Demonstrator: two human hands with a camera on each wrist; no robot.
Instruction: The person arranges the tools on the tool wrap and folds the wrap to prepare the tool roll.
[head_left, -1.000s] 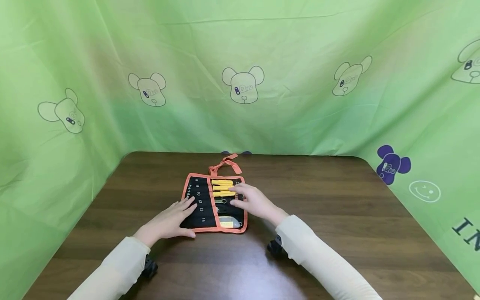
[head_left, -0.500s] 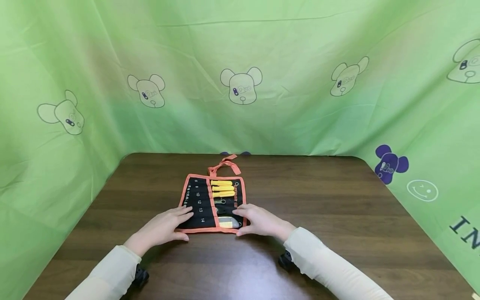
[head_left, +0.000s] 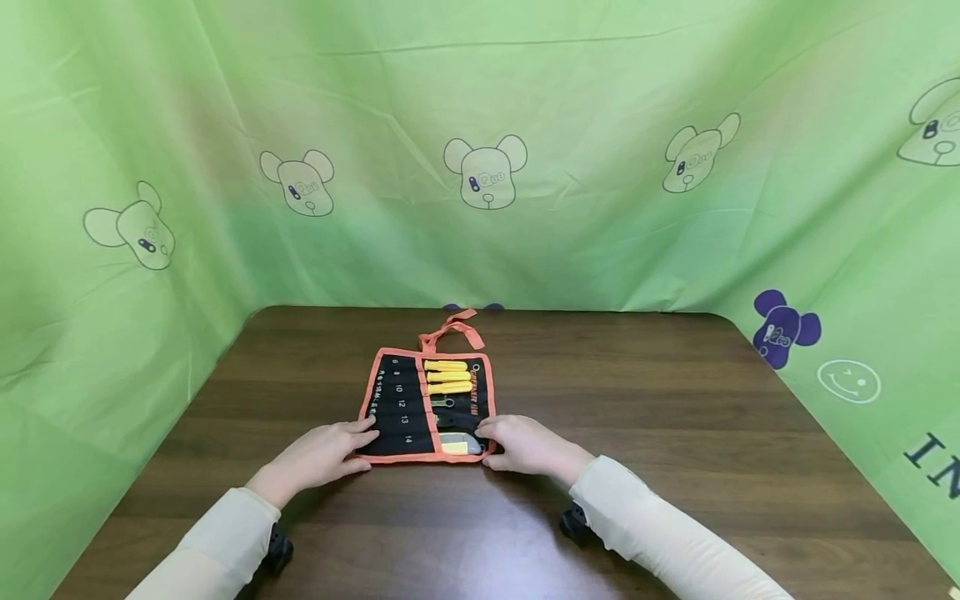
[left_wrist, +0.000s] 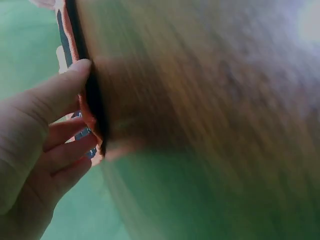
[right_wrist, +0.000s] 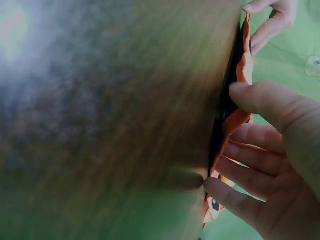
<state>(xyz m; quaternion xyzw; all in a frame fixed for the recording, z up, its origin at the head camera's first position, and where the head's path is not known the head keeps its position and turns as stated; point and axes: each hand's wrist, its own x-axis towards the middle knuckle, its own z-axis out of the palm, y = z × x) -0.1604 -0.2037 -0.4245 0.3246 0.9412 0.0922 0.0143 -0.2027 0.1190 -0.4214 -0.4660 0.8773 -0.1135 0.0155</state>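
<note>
A black tool roll [head_left: 390,408] with orange edging lies spread on the table, its left pockets numbered. Three yellow handles [head_left: 448,377] stick out of the right pockets. Below them are a small ring-ended tool [head_left: 444,402], a dark item partly hidden, and a grey and yellow piece [head_left: 459,445]. My left hand [head_left: 321,457] pinches the near left corner, fingers on top and thumb at the front edge. At the near right corner my right hand [head_left: 531,447] pinches the edge likewise; the orange edging bulges between thumb and fingers in the right wrist view.
An orange tie strap [head_left: 452,332] trails from the roll's far edge. The brown wooden table [head_left: 637,400] extends to both sides. A green printed cloth [head_left: 480,258] hangs behind and beside it.
My right hand has come down from the yellow handles to the near right corner. My left hand has drawn back toward the near left corner. The roll's near edge has shifted slightly.
</note>
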